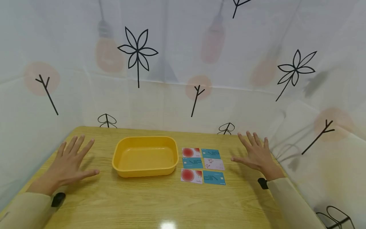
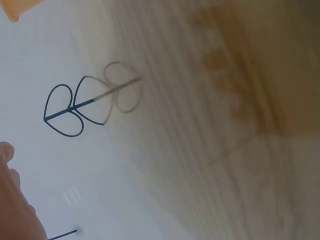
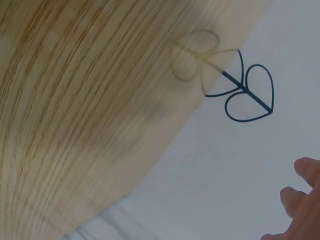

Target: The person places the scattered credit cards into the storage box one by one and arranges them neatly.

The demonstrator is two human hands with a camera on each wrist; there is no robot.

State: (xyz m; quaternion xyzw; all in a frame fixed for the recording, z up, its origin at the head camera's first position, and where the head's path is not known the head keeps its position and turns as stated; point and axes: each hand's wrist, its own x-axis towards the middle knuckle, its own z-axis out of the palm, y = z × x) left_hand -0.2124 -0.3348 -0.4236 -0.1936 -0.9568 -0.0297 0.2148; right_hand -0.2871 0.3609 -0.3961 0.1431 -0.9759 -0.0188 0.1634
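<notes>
My left hand (image 1: 68, 163) is spread over the table's left side, fingers straight and holding nothing. On the right, my right hand (image 1: 257, 156) is likewise spread, palm down and bare of any object. Between the hands is a yellow rectangular basin (image 1: 145, 173), nearer the left one. To its right lie several cards in two columns: a red-and-white card (image 1: 191, 176), a teal VIP card (image 1: 213, 177), and a pale patterned card (image 1: 214, 164) closest to the right hand. In the wrist views, only parts of the left fingers (image 2: 17, 200) and right fingers (image 3: 295, 200) show at the edges.
A wood-grain table (image 1: 160, 203) carries everything. White cloth (image 1: 171, 108) printed with black plant drawings and pale pink circles hangs along its back and both sides. In the left wrist view, a corner of the yellow basin (image 2: 17, 6) appears at the upper left.
</notes>
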